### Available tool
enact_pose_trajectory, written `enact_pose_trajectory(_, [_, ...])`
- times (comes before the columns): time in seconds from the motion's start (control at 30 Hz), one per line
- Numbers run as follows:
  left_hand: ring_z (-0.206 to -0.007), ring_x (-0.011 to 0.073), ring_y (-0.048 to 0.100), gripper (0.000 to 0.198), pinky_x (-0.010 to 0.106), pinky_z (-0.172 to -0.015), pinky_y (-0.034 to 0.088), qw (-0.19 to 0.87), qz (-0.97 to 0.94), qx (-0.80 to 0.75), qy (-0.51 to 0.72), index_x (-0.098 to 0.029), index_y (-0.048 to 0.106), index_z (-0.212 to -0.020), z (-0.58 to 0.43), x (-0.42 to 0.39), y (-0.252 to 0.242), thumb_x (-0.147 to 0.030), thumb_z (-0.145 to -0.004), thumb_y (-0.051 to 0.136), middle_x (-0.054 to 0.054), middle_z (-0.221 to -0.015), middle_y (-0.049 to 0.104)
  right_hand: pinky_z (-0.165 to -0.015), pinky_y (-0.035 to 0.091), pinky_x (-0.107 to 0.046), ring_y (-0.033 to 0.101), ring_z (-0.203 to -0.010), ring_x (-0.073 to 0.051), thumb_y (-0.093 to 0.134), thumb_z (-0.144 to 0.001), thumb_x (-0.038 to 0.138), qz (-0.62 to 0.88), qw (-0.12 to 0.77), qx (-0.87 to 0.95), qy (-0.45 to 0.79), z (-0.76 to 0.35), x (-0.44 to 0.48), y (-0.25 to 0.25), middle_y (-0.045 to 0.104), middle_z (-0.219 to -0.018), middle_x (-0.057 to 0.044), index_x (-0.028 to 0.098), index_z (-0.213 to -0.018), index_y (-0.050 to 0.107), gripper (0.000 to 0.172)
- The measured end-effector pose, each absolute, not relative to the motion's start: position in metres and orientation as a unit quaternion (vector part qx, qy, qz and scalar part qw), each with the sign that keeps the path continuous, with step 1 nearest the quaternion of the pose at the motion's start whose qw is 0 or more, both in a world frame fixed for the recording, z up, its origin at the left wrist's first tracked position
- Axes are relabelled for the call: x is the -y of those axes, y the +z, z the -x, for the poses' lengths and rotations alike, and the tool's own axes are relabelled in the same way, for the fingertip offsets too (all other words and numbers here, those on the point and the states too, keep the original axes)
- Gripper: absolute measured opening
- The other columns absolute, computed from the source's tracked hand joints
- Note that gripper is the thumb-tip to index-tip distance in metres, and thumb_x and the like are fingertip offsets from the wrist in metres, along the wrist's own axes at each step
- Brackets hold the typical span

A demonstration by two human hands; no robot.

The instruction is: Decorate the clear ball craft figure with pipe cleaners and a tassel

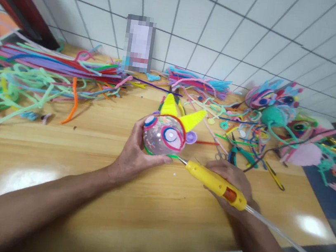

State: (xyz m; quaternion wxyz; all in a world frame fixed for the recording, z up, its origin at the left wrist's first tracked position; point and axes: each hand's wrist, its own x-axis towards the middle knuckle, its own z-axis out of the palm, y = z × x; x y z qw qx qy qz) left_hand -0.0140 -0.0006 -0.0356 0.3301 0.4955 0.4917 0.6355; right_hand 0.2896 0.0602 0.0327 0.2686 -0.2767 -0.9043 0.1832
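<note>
My left hand (136, 150) is wrapped round a clear plastic ball (157, 135) decorated with pipe cleaners, its thumb along the lower front. The ball bears two yellow horns (194, 121), ringed eyes of blue and pink, and a purple ear-like coil (191, 137) on the right. A green pipe cleaner (173, 156) runs along its underside. In my right hand (232, 179) is a yellow hot glue gun (216, 179), with a long clear glue stick (292, 243) sticking out behind. The metal nozzle meets or nearly touches the green strip beside my left thumb.
Bundles of coloured pipe cleaners (64, 65) lie at the back left, another bundle (197, 82) at the back middle. Pliers (234, 152), scissors (221, 153) and a yellow-handled tool (274, 175) lie right. Several finished-looking fuzzy figures (274, 116) stand farther right. A blurred phone-like panel (139, 42) leans against the tiled wall.
</note>
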Motion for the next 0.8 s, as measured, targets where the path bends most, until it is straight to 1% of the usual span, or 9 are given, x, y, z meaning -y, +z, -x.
enact_pose_trajectory(0.1, [-0.142, 0.0353, 0.070, 0.107, 0.054, -0.122, 0.060, 0.335, -0.459, -0.528, 0.631, -0.029, 0.051, -0.152, 0.018, 0.001, -0.037, -0.055, -0.065, 0.107, 0.014, -0.155, 0.064, -0.082, 0.071, -0.044, 0.086, -0.090, -0.030, 0.084, -0.093, 0.049, 0.315, 0.355, 0.846, 0.245, -0.297, -0.057, 0.044, 0.088, -0.105, 0.001, 0.041, -0.110, 0.081, 0.019])
enact_pose_trajectory(0.17, [-0.139, 0.0351, 0.072, 0.102, 0.053, -0.121, 0.062, 0.345, -0.438, -0.543, 0.628, -0.030, 0.054, -0.149, 0.021, -0.001, -0.037, -0.050, -0.065, 0.108, 0.013, -0.153, 0.067, -0.080, 0.070, -0.045, 0.085, -0.089, -0.031, 0.084, -0.091, 0.059, 0.376, 0.441, 0.771, 0.265, -0.315, -0.063, 0.053, 0.087, -0.104, -0.002, 0.038, -0.111, 0.083, 0.029])
enact_pose_trajectory(0.23, [-0.135, 0.0349, 0.074, 0.099, 0.053, -0.118, 0.065, 0.348, -0.422, -0.550, 0.631, -0.032, 0.058, -0.144, 0.021, -0.004, -0.035, -0.046, -0.061, 0.110, 0.011, -0.149, 0.069, -0.075, 0.067, -0.041, 0.081, -0.082, -0.027, 0.083, -0.090, 0.064, 0.433, 0.517, 0.695, 0.248, -0.346, -0.075, 0.064, 0.085, -0.099, -0.003, 0.031, -0.110, 0.083, 0.039])
enact_pose_trajectory(0.3, [-0.135, 0.0358, 0.074, 0.099, 0.054, -0.118, 0.065, 0.358, -0.410, -0.560, 0.625, -0.033, 0.059, -0.140, 0.021, -0.004, -0.031, -0.045, -0.057, 0.112, 0.007, -0.147, 0.070, -0.078, 0.064, -0.037, 0.077, -0.082, -0.023, 0.083, -0.090, 0.061, 0.469, 0.550, 0.658, 0.212, -0.387, -0.088, 0.073, 0.082, -0.096, -0.004, 0.026, -0.106, 0.081, 0.039])
enact_pose_trajectory(0.37, [-0.138, 0.0369, 0.072, 0.096, 0.055, -0.119, 0.065, 0.380, -0.403, -0.566, 0.611, -0.035, 0.059, -0.139, 0.020, -0.003, -0.027, -0.046, -0.058, 0.111, 0.003, -0.148, 0.070, -0.080, 0.060, -0.034, 0.072, -0.082, -0.019, 0.082, -0.090, 0.056, 0.515, 0.571, 0.613, 0.179, -0.431, -0.099, 0.078, 0.079, -0.095, -0.005, 0.023, -0.104, 0.080, 0.037])
enact_pose_trajectory(0.47, [-0.140, 0.0373, 0.071, 0.091, 0.053, -0.116, 0.068, 0.399, -0.403, -0.571, 0.594, -0.037, 0.060, -0.137, 0.021, -0.001, -0.026, -0.045, -0.061, 0.109, 0.000, -0.149, 0.070, -0.075, 0.056, -0.034, 0.067, -0.077, -0.018, 0.085, -0.082, 0.060, 0.583, 0.583, 0.545, 0.149, -0.492, -0.108, 0.077, 0.077, -0.098, -0.007, 0.023, -0.099, 0.076, 0.041])
enact_pose_trajectory(0.57, [-0.139, 0.0368, 0.072, 0.094, 0.054, -0.115, 0.068, 0.395, -0.409, -0.587, 0.576, -0.036, 0.060, -0.137, 0.024, -0.002, -0.030, -0.037, -0.058, 0.110, 0.001, -0.149, 0.070, -0.074, 0.058, -0.038, 0.070, -0.079, -0.022, 0.082, -0.082, 0.066, 0.611, 0.573, 0.529, 0.133, -0.539, -0.110, 0.068, 0.078, -0.102, -0.007, 0.028, -0.100, 0.074, 0.043])
enact_pose_trajectory(0.7, [-0.134, 0.0375, 0.074, 0.095, 0.062, -0.120, 0.064, 0.406, -0.408, -0.592, 0.565, -0.034, 0.061, -0.136, 0.024, -0.004, -0.030, -0.032, -0.054, 0.109, 0.003, -0.146, 0.073, -0.083, 0.062, -0.042, 0.075, -0.097, -0.028, 0.083, -0.080, 0.070, 0.649, 0.518, 0.539, 0.141, -0.570, -0.114, 0.046, 0.083, -0.107, -0.009, 0.028, -0.102, 0.076, 0.047])
enact_pose_trajectory(0.8, [-0.130, 0.0390, 0.076, 0.091, 0.068, -0.120, 0.062, 0.398, -0.405, -0.600, 0.563, -0.033, 0.063, -0.133, 0.023, -0.004, -0.027, -0.030, -0.054, 0.108, 0.003, -0.140, 0.075, -0.086, 0.061, -0.041, 0.074, -0.096, -0.028, 0.088, -0.075, 0.070, 0.670, 0.470, 0.547, 0.175, -0.576, -0.121, 0.024, 0.085, -0.105, -0.010, 0.024, -0.102, 0.080, 0.054])
